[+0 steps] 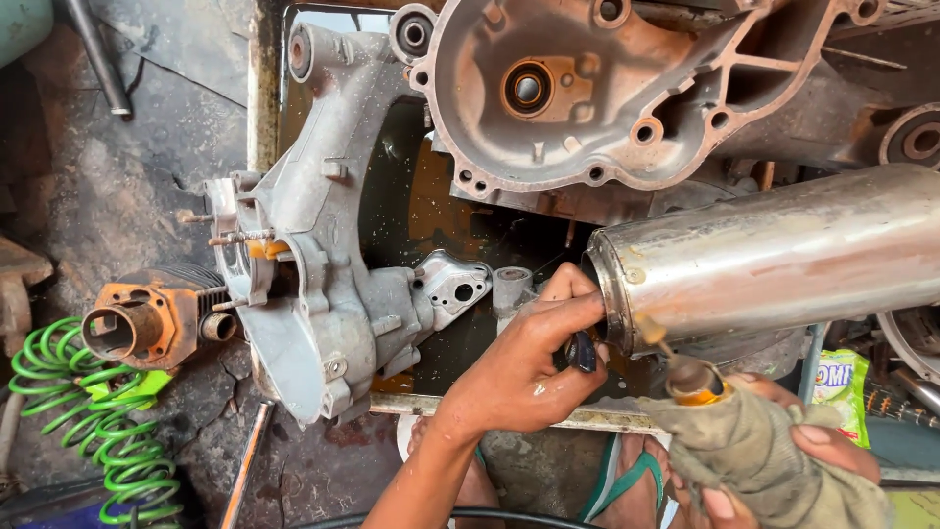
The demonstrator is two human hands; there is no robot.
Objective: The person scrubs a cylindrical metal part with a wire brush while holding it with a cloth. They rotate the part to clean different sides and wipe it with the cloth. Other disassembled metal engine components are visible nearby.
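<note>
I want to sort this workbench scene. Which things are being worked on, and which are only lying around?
In hand:
left hand at the end of the silver exhaust muffler
right hand gripping a grey rag

Lying about:
grey engine crankcase
rusty crankcase half
cylinder
green coiled hose

Engine casing [313, 284] left of muffler [783, 260], larger casing [587, 88] behind both, coiled hose [98, 421] far left.

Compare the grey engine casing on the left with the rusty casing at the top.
The grey casing looks clean, pale and bare; the rusty casing is coated orange-brown. The grey casing runs lengthwise down the frame, outer face up; the rusty casing shows its hollow inside with a central bearing. The left hand is nearer the grey one. Both are cast metal with bolt holes.
</note>
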